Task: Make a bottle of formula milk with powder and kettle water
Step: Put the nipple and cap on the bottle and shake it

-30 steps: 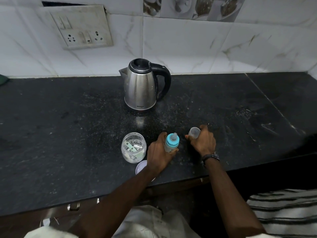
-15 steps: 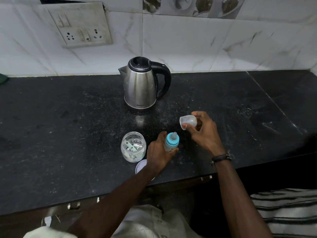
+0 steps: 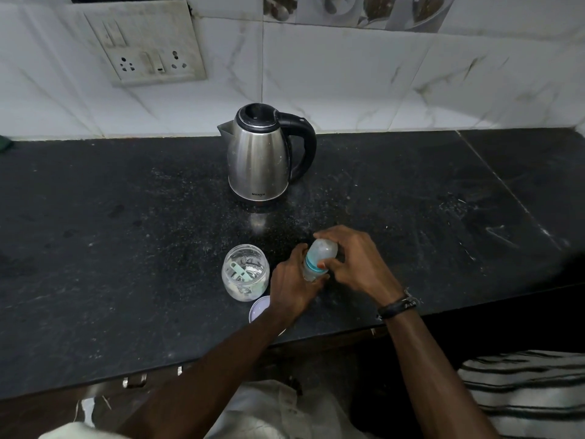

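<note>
A baby bottle (image 3: 310,270) with a teal collar stands on the black counter (image 3: 126,236). My left hand (image 3: 292,285) grips its body from the left. My right hand (image 3: 354,264) holds the clear cap (image 3: 323,248) down over the bottle's teat, fingers curled round it. To the left stands an open clear jar (image 3: 245,272) with powder and a green scoop inside. Its lid (image 3: 259,308) lies on the counter by my left wrist. A steel kettle (image 3: 262,156) with a black handle sits farther back.
A wall socket plate (image 3: 148,45) is mounted on the white tiles at the upper left. The counter's front edge runs just below my forearms. A striped cloth (image 3: 525,388) lies at the lower right.
My right hand picked the clear cap up from the counter, carried it left and set it over the bottle's teat. My left hand kept its hold on the bottle.
</note>
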`<state>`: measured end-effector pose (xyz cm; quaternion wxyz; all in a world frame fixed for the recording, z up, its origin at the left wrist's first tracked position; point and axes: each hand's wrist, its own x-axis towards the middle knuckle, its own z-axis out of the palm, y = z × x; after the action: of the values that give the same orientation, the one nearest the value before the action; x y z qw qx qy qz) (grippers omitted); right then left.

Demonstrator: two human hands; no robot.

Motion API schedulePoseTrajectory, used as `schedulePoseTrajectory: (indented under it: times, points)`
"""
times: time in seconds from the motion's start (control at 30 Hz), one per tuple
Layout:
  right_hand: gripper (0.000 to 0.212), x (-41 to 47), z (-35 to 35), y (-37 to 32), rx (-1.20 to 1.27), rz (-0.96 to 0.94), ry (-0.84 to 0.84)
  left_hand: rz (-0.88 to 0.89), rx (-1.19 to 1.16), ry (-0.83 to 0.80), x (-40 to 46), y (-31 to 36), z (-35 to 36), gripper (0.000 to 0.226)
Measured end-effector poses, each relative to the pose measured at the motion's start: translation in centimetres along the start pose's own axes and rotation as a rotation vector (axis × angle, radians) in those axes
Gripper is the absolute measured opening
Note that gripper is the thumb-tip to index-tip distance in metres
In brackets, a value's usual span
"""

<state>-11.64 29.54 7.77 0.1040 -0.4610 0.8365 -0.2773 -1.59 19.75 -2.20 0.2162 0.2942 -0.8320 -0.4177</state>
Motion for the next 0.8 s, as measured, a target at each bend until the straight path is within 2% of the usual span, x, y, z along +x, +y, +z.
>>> schedulePoseTrajectory:
  times: [0.3,0.5,0.8]
  points:
    - [0.054,-0.1,1.0,-0.4,-0.057,0.01,0.008,0.005,-0.071,0.02,-0.2,0.4,-0.1,0.08]
    - [0.055,-0.8,1.9,-0.7,-0.073,-0.025,0.071,-0.039,-0.093,-0.015,-0.3,0.7,-0.4,0.076]
    - [0.056,-1.2,2.0,-0.4,-0.021,-0.035,0.068,-0.057,-0.126,-0.024,-0.7,1.3,-0.7,0.072]
